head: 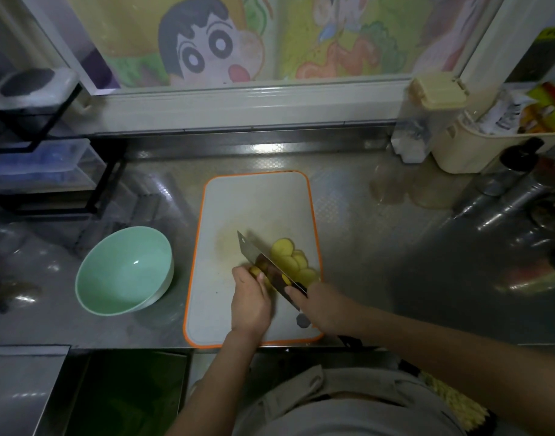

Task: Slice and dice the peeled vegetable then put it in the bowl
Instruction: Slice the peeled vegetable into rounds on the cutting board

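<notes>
The left hand's (pixel 251 305) fingers curl down and pinch the uncut stub of peeled potato (pixel 256 271) against the left face of the cleaver (pixel 269 265); so little of the stub shows that its long axis cannot be told. The right hand (pixel 325 306) wraps the handle with a finger laid on the blade, which runs diagonally from far-left tip to near-right. Cut yellow slices (pixel 290 258) overlap in a row along the blade's right side on the orange-rimmed cutting board (pixel 254 202), and the green bowl (pixel 112 262) sits on the steel counter (pixel 364 247) just left of the board.
</notes>
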A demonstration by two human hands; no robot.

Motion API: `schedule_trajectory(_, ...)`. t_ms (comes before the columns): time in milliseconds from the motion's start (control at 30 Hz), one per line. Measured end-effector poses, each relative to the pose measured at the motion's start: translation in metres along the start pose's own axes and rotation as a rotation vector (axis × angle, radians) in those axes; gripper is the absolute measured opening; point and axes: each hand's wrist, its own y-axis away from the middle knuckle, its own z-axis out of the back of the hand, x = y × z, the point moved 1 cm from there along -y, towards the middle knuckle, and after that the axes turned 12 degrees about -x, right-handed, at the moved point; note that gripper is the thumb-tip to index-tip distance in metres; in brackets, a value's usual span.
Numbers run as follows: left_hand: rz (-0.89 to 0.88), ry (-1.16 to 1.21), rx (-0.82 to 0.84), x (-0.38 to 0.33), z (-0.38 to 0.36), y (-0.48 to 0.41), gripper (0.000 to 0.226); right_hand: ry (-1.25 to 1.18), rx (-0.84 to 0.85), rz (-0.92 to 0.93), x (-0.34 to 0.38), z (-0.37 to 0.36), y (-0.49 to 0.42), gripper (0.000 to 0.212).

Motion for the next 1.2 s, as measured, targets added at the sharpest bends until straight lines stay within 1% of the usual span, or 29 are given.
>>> schedule_trajectory(100,-0.009,-0.003,-0.003,0.001,-0.001,0.001,0.012,-0.033,0.035,0.005,0.000,-0.004,0.000,0.048)
schedule_trajectory(233,-0.027,0.004,-0.007,-0.001,0.000,0.003,0.011,-0.102,0.001,-0.014,0.002,-0.016,-0.006,0.047)
schedule_trajectory(433,-0.039,0.011,-0.005,0.001,0.001,0.004,0.012,-0.104,-0.067,-0.024,0.011,-0.030,-0.018,0.051)
schedule_trajectory(533,-0.052,0.012,-0.007,0.002,0.001,0.005,0.011,-0.121,-0.064,-0.036,0.016,-0.031,-0.022,0.053)
schedule_trajectory(667,-0.060,0.024,-0.003,0.003,0.001,0.005,0.012,-0.202,-0.059,-0.051,0.013,-0.028,-0.026,0.046)
schedule_trajectory(767,-0.078,0.032,-0.004,0.005,0.001,0.003,0.013,-0.149,-0.059,-0.016,0.013,-0.024,-0.027,0.046)
schedule_trajectory(833,-0.086,0.045,-0.004,0.006,0.003,0.003,0.013,-0.103,-0.063,0.007,0.015,-0.026,-0.028,0.049)
schedule_trajectory(933,-0.078,0.053,0.009,0.004,0.004,0.004,0.012,-0.097,-0.056,-0.012,0.017,-0.030,-0.028,0.053)
schedule_trajectory(1033,-0.053,0.052,0.019,0.001,0.004,0.004,0.011,-0.068,-0.006,-0.021,0.017,-0.023,-0.019,0.050)
schedule_trajectory(1133,-0.026,0.031,0.025,0.001,0.003,0.002,0.012,-0.029,0.053,-0.026,0.003,-0.014,-0.009,0.039)
schedule_trajectory(1200,-0.020,0.014,0.024,0.000,0.004,0.002,0.011,-0.068,0.060,-0.046,-0.010,-0.010,-0.002,0.042)
